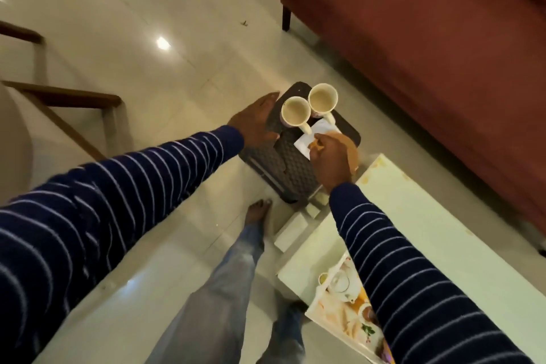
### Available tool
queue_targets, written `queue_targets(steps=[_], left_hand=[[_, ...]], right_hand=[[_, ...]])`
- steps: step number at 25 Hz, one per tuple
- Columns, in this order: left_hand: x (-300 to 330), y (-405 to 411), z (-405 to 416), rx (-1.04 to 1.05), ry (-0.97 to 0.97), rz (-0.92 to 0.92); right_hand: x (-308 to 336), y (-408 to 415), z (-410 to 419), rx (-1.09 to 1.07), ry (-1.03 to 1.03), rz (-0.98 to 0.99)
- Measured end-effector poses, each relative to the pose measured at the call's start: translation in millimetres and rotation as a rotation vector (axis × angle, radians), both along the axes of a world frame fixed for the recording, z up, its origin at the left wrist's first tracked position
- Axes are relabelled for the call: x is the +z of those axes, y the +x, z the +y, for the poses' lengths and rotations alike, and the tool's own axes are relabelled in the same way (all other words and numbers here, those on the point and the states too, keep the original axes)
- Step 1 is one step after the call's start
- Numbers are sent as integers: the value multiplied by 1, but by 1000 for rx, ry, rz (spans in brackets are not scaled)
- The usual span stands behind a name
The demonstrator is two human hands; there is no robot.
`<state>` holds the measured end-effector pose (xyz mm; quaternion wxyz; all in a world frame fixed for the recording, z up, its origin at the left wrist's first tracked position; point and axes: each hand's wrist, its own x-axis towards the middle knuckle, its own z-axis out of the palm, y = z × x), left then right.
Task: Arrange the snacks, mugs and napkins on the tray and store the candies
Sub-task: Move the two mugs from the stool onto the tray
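Two cream mugs (295,112) (323,98) stand side by side on the top of a dark woven-pattern stand (280,165), handles towards me. A white napkin (304,143) lies just in front of them. My left hand (254,124) rests with straight fingers against the stand's left edge beside the nearer mug. My right hand (331,161) is over the napkin, its fingers curled round a small orange-brown snack (313,145). A round brown thing (350,152) shows under that hand. A printed tray (339,301) lies on the white table, partly hidden by my right sleeve.
The white table (413,216) runs along the right, with small white blocks (291,229) at its near edge. A red-brown sofa (428,53) fills the upper right. Wooden rails (68,97) stand at the left. My legs and a bare foot (258,211) are on the glossy floor.
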<state>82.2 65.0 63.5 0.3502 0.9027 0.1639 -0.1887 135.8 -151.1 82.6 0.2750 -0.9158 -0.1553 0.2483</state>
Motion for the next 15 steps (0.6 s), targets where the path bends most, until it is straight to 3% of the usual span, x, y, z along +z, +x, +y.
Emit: queue_targets(steps=[6,10,15], left_hand=[[-71,54,2,-55,-77,4],[-98,70,-2,-66,-55,-8],[-109,65,0,-33,-42,-110]], right_hand=[[-72,30,25,28,-145,61],[-96,36,36,-28,-106,-20],[-114,42,39,-41,-40,59]])
